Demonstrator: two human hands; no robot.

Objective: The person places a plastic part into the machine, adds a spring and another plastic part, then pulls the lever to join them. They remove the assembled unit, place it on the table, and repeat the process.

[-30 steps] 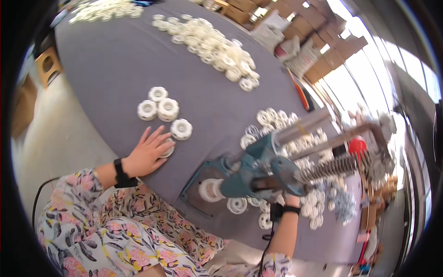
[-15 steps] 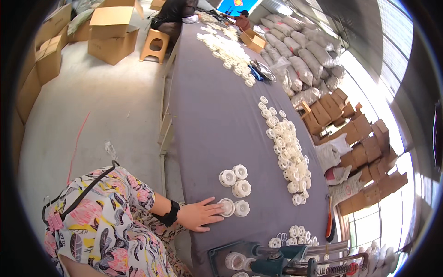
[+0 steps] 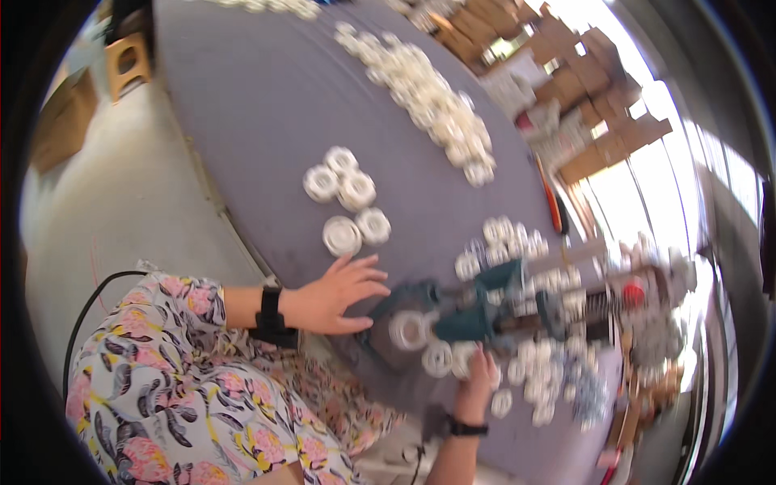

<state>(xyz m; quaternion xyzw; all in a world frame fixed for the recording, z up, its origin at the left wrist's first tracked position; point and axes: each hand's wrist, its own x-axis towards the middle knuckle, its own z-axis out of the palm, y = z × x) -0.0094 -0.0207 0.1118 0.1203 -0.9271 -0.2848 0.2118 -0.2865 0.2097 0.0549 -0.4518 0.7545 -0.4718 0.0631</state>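
Note:
My left hand is open, fingers spread, above the grey cloth between a white ring-shaped plastic part and the green metal hand press; it holds nothing. A scalloped white knob lies beside that part, and several similar knobs sit just beyond. A white round piece stands at the near end of the press. On the press's near side, my right hand has its fingers closed at a white round plastic part, apparently gripping it; blur softens the contact. Another white part lies alongside.
A long heap of white plastic parts runs along the table's far side. More parts lie right of the press, by small clear pieces. A red-handled tool rests at the far edge. Cardboard boxes stand beyond.
My view has swung right toward the press. My left hand has lifted off the ring-shaped part and moved toward the press. My right hand has come into view beside the press.

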